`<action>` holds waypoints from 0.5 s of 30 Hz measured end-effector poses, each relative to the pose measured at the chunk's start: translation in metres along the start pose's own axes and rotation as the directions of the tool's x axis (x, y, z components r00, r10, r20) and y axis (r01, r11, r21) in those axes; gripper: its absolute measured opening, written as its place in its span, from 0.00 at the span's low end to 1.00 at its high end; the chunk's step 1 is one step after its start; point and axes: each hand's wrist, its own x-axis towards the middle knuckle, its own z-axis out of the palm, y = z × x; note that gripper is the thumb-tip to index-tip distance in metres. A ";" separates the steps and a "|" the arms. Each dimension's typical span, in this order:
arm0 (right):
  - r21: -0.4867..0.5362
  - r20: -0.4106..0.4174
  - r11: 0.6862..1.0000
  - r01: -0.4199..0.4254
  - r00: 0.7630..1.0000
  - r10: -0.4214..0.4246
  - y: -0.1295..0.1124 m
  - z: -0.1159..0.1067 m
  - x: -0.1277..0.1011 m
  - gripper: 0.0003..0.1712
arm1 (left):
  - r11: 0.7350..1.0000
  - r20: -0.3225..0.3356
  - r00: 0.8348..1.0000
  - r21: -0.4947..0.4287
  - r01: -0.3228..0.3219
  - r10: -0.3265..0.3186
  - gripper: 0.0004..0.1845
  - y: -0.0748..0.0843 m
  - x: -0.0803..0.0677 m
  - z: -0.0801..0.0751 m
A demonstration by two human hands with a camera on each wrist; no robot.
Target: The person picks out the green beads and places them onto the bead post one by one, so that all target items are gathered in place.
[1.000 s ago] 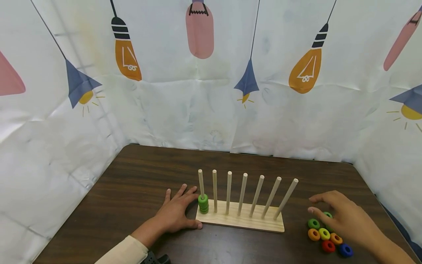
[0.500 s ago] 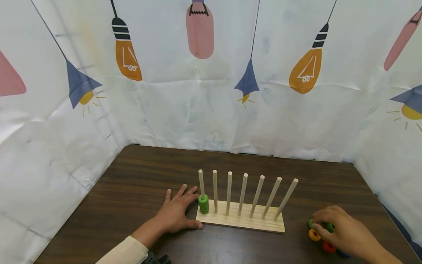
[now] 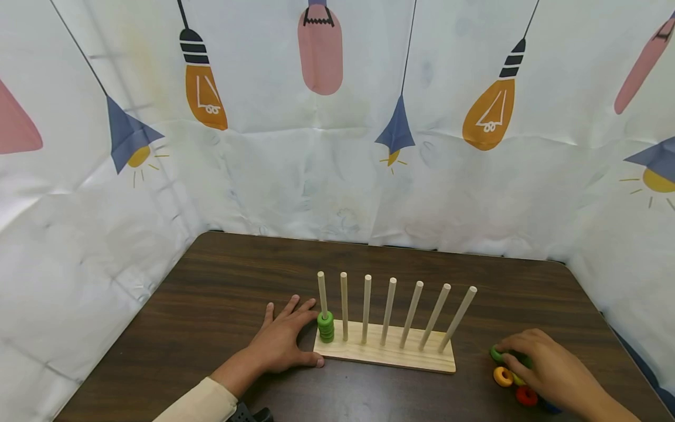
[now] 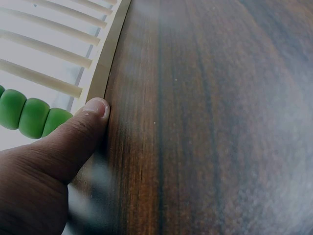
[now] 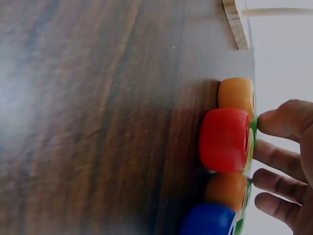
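A wooden peg board (image 3: 385, 349) with a row of upright pegs stands in the middle of the table in the head view. Several green ring beads (image 3: 326, 328) are stacked on its leftmost peg. My left hand (image 3: 282, 343) rests around the board's left end, fingers spread, thumb (image 4: 93, 112) against its front edge. At the right, my right hand (image 3: 543, 366) reaches down over loose ring beads and pinches a green ring bead (image 3: 495, 353) between thumb and index finger. Beneath and beside that hand lie an orange bead (image 3: 503, 376), a red bead (image 5: 224, 139) and a blue bead (image 5: 208, 220).
The dark wood-grain table (image 3: 253, 264) reaches back to a white printed curtain (image 3: 316, 176) that encloses it behind and at both sides. A second orange bead (image 5: 227, 190) sits between the red and blue ones in the right wrist view. Wooden pegs (image 3: 432, 316) rise from the board.
My right hand has lowered onto the loose beads, and its fingers have closed in on a green one, which has shifted slightly left. The left hand and the board have stayed put.
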 end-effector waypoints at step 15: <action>0.054 0.121 0.993 -0.109 0.987 0.102 -0.006 -0.001 0.020 0.14 | 1.000 0.004 1.000 -0.002 0.000 0.000 0.48 0.000 -0.001 -0.001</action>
